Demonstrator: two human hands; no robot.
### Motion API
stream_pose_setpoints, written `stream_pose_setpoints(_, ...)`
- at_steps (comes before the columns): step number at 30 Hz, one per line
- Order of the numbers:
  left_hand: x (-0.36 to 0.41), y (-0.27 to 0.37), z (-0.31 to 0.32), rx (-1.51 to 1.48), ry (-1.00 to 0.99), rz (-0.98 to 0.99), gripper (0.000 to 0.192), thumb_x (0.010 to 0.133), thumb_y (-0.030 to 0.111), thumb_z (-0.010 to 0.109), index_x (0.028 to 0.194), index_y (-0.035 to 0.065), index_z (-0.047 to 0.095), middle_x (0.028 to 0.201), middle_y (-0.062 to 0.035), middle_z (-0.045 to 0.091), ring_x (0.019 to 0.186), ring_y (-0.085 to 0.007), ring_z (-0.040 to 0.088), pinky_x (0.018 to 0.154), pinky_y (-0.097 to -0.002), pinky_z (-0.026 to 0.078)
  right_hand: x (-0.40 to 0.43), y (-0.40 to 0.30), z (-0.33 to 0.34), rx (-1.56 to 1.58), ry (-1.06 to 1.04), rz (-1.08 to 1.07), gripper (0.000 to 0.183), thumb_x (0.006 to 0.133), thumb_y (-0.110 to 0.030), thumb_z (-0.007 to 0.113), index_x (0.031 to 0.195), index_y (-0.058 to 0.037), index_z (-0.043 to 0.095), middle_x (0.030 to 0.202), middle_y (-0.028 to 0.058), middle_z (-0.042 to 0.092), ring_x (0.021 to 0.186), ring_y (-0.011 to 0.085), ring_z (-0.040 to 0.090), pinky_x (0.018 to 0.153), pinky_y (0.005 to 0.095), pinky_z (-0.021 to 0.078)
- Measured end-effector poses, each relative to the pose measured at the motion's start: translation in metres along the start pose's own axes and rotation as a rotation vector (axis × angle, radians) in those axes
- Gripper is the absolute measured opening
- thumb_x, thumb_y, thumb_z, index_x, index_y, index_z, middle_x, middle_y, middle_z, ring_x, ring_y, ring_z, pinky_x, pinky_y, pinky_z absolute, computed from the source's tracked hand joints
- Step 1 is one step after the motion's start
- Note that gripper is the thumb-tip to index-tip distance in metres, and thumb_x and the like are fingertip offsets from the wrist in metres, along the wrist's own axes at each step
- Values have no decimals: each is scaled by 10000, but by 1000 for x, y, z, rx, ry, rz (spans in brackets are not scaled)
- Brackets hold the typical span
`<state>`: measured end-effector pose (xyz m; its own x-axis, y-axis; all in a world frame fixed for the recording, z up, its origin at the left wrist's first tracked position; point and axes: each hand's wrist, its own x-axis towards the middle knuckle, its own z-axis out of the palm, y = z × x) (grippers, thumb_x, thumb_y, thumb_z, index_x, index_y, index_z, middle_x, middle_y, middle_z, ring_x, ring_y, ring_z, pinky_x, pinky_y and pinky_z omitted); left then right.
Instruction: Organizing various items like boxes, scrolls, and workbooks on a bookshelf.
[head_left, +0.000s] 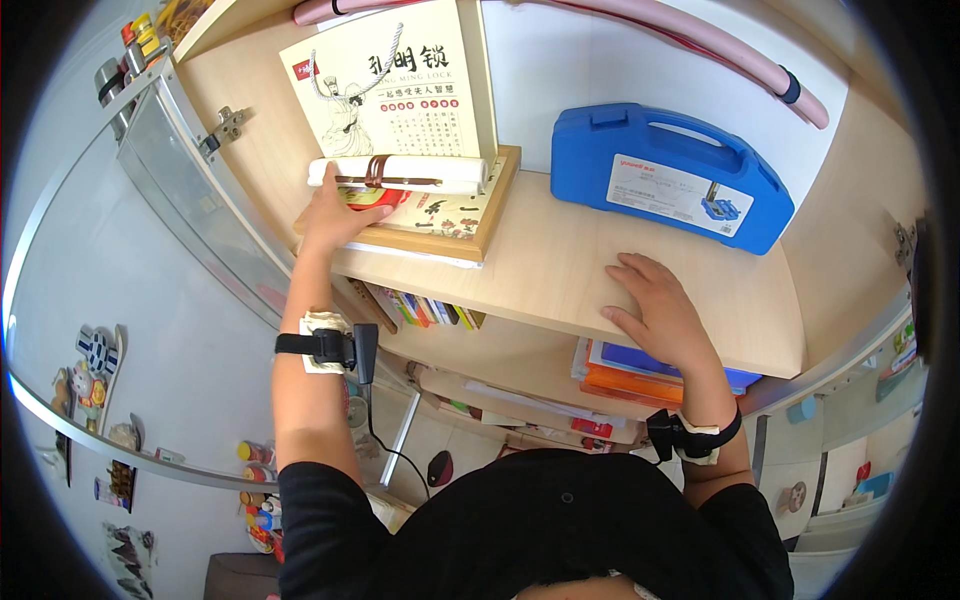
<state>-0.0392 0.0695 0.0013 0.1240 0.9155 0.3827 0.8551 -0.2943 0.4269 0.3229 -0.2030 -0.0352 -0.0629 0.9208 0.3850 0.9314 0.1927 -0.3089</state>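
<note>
My left hand (339, 214) rests with thumb and fingers spread at the left end of a white roll (465, 174) tied with a brown cord; whether it grips the roll cannot be told. Under the roll lie a red round item (390, 201) and a wooden-framed picture (487, 232). Behind them stands a cream paper gift bag (420, 105) with rope handles. My right hand (652, 307) lies spread, holding nothing, on or just over the wooden shelf (555, 255). Beyond it a blue plastic carrying case (675, 172) leans against the back panel.
A long pink tube (720, 45) runs along the cabinet's back. Glass doors with metal frames (142, 240) stand open at both sides. On lower shelves are books (427, 309) and orange and blue folders (622, 379). A black cable (394, 450) hangs from the device on my left forearm.
</note>
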Motion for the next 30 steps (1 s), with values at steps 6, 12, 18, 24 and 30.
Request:
stream_pose_setpoints(6,-2,20,9,108,-15,-104,1319,528,610,827,1486,-22,177,1307,-287,508,1273,-378,459,1069,-422,331,1,0,0,2,-3,-4,479,861,-313,652,1238,-25,581,1344,194,506,1268,371,437,1078,431,343)
stream_pose_setpoints(12,-30,33,12,122,218,-110,1194,614,542,829,1483,14,204,1489,-302,237,1389,-422,256,1115,-491,236,1,2,3,7,13,-2,478,858,-315,656,1231,-26,582,1338,196,509,1262,371,444,1074,431,348)
stream_pose_setpoints(18,-141,18,53,-259,648,372,707,793,171,721,1390,7,380,1441,-262,327,1351,-405,321,1100,-518,265,-1,2,3,46,26,7,478,856,-317,658,1221,-17,584,1321,196,520,1251,367,453,1062,428,361)
stream_pose_setpoints(24,-198,45,92,-364,463,483,560,790,108,678,1299,8,465,1388,-241,404,1310,-420,369,1082,-510,291,-1,0,4,13,66,-3,453,855,-301,658,1200,-14,593,1296,184,541,1217,367,480,1043,426,379)
stream_pose_setpoints(30,-175,97,87,-347,407,636,204,806,73,620,1002,33,663,1144,-145,639,1148,-347,563,1019,-467,369,-5,-4,1,42,124,5,397,819,-187,698,1173,-30,610,1239,152,588,1142,359,542,969,417,448)
